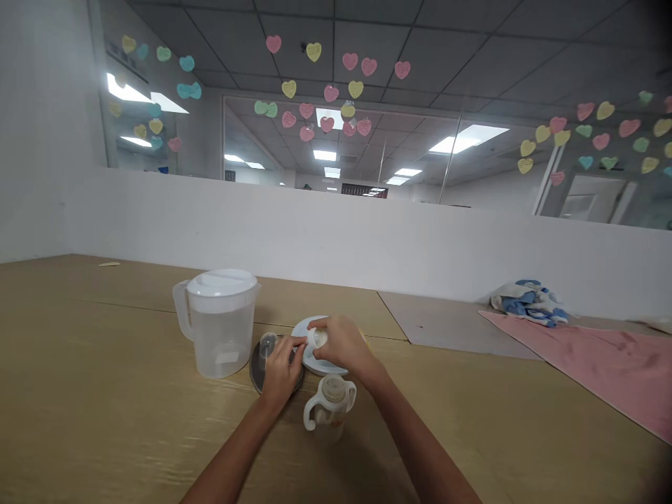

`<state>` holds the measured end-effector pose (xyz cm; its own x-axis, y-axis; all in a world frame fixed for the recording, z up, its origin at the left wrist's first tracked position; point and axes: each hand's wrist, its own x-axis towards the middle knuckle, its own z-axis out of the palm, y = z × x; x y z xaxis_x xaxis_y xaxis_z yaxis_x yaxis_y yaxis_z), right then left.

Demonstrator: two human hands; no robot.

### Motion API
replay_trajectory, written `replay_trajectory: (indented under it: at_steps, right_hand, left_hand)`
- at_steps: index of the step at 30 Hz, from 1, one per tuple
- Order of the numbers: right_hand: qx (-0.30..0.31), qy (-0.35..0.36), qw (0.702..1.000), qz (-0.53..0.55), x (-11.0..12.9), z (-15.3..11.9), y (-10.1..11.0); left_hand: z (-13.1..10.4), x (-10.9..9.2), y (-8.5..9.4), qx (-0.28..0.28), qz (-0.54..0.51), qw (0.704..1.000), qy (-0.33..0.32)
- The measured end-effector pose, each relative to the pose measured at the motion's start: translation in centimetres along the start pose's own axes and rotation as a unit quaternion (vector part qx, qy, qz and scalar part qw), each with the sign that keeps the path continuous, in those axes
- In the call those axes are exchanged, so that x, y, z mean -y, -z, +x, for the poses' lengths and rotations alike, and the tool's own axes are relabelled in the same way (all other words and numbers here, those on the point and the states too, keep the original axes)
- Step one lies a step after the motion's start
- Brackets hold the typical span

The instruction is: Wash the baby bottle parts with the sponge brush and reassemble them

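Observation:
My right hand (341,344) has its fingers wrapped round a small white bottle part (318,337), above a white plate (332,367). The fingertips of my left hand (284,364) are pinched together at that part's left side; whether they grip anything is too small to tell. Under my left hand lies a dark round lid (257,371), with a clear dome-shaped cap (267,343) beside the fingers. Below both hands a small bottle with two white handles (332,406) stands upright, its top without a cap.
A translucent pitcher with a white lid (222,329) stands left of my hands. At the right are a grey mat (451,325), a pink cloth (598,357) and a crumpled blue and white cloth (530,302). A white wall (315,238) runs behind the table.

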<state>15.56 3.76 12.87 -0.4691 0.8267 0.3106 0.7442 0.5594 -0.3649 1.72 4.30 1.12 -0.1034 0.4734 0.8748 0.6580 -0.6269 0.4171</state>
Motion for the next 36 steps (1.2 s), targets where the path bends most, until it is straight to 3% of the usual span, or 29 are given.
replay_trajectory:
  at_steps: [4, 8, 11, 14, 16, 19, 23, 28, 31, 36]
  right_hand:
    - [-0.046, 0.017, 0.998, 0.046, -0.9, -1.0, 0.4]
    - [-0.209, -0.035, 0.967, 0.142, -1.9, -2.4, 0.7]
    - [-0.269, -0.03, 0.928, 0.256, -2.7, -4.2, -0.7]
    - [-0.303, 0.04, 0.907, 0.29, -3.7, -6.4, -3.4]
    - [-0.318, 0.073, 0.907, 0.267, -4.5, -7.6, -5.4]
    - [-0.332, 0.125, 0.904, 0.239, -5.6, -8.5, -7.6]
    - [-0.327, 0.164, 0.904, 0.223, -6.8, -8.7, -8.6]
    - [-0.336, 0.107, 0.911, 0.214, -7.7, -8.3, -8.6]
    - [-0.335, 0.065, 0.909, 0.24, -8.1, -8.1, -8.7]
    - [-0.314, 0.058, 0.905, 0.281, -8.2, -8.0, -9.0]
  left_hand:
    - [0.1, -0.7, -0.1, 0.008, -0.031, 0.999, 0.039]
    - [0.2, -2.4, 0.5, -0.019, -0.14, 0.987, 0.077]
    - [0.0, -3.9, 0.9, 0.073, -0.25, 0.965, 0.02]
    - [-0.4, -5.0, 0.7, 0.184, -0.268, 0.945, -0.039]
    - [-0.7, -5.3, 0.3, 0.227, -0.233, 0.943, -0.067]
    - [-1.0, -5.2, -0.3, 0.243, -0.201, 0.945, -0.091]
    - [-1.5, -4.9, -0.9, 0.231, -0.245, 0.94, -0.051]
    - [-1.9, -4.5, -1.3, 0.198, -0.278, 0.939, 0.034]
    - [-2.0, -4.4, -1.5, 0.19, -0.272, 0.943, 0.035]
    - [-2.1, -4.4, -1.5, 0.192, -0.258, 0.947, 0.007]
